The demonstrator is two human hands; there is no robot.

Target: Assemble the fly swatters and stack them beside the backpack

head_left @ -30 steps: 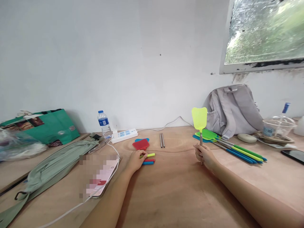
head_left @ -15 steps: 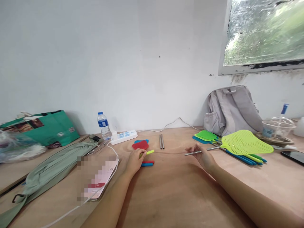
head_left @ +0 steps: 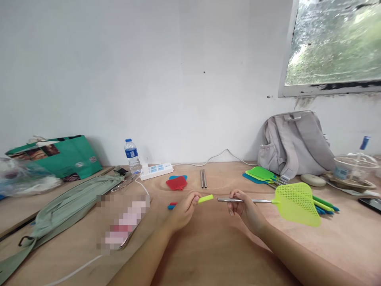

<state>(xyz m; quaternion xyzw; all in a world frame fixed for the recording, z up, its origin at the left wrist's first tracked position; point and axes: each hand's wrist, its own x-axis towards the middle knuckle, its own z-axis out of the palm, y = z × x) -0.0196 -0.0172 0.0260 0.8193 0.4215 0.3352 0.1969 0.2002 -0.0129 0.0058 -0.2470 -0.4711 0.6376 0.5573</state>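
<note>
My left hand (head_left: pixel 185 206) pinches a short yellow-green handle sleeve (head_left: pixel 206 198), its free end pointing right. My right hand (head_left: pixel 245 209) grips the metal rod of a yellow-green fly swatter (head_left: pixel 297 204); the perforated head is out to the right. A small gap separates the rod's bare tip from the sleeve. Partly behind my left hand lie a red and a blue handle (head_left: pixel 172 207). Farther back are a red swatter head (head_left: pixel 176 182) with a blue one under it, and two metal tubes (head_left: pixel 203 179) side by side.
Several swatters with green heads (head_left: pixel 259 173) lie right, before a grey backpack (head_left: pixel 293 143). A white power strip (head_left: pixel 156 171) and water bottle (head_left: pixel 132 156) stand by the wall. A phone (head_left: pixel 127 226) with a cable and a green strap bag (head_left: pixel 74 202) lie left; a plastic cup (head_left: pixel 354 169) is far right.
My left hand has lifted the yellow-green sleeve and carried it right, towards the rod. The swatter has come slightly nearer, its rod now level and facing the sleeve.
</note>
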